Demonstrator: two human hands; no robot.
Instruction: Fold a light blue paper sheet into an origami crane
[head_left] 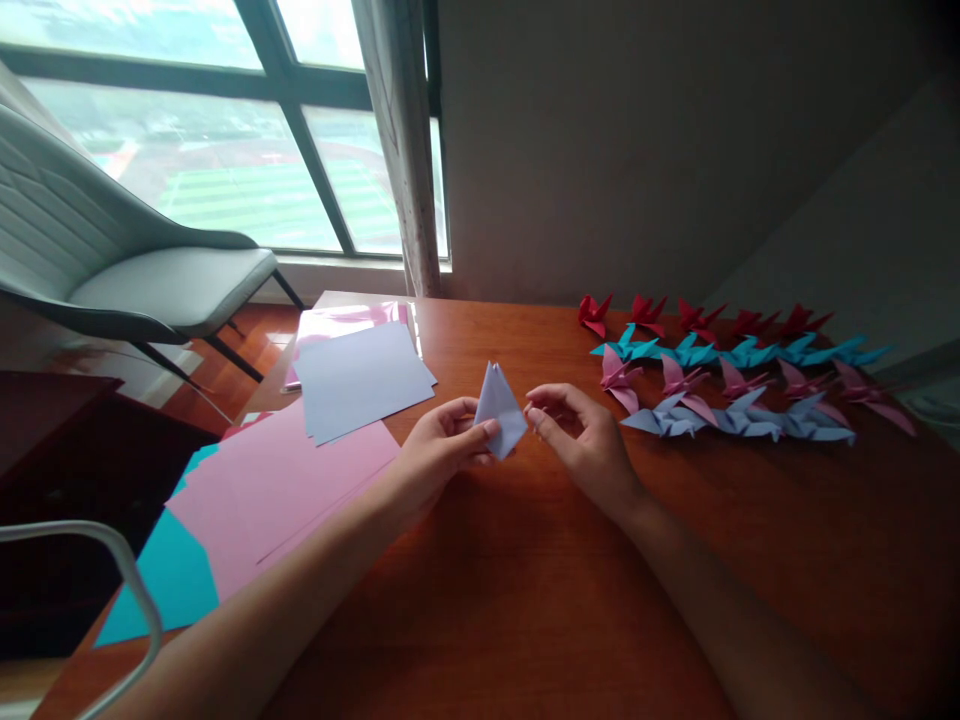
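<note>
A pale lavender piece of folded origami paper (504,410) is held upright over the table, its narrow split tip pointing away from me. My left hand (454,432) grips its left side, thumb on the front face and fingers behind. Close by its right corner, my right hand (574,428) has thumb and index fingertips drawn together in a pinch. Whether any paper edge lies between those fingertips cannot be made out. To the right stand rows of folded paper cranes: red (697,318), turquoise (694,348), pink (686,383) and pale lavender (671,415).
Left of my hands lie lavender sheets (364,380), pink sheets (277,490) and turquoise sheets (161,575), with a shiny pink packet (352,318) behind. A brown wooden table (495,600) carries everything. Beyond it are a grey chair (180,285), a window and a curtain (401,140).
</note>
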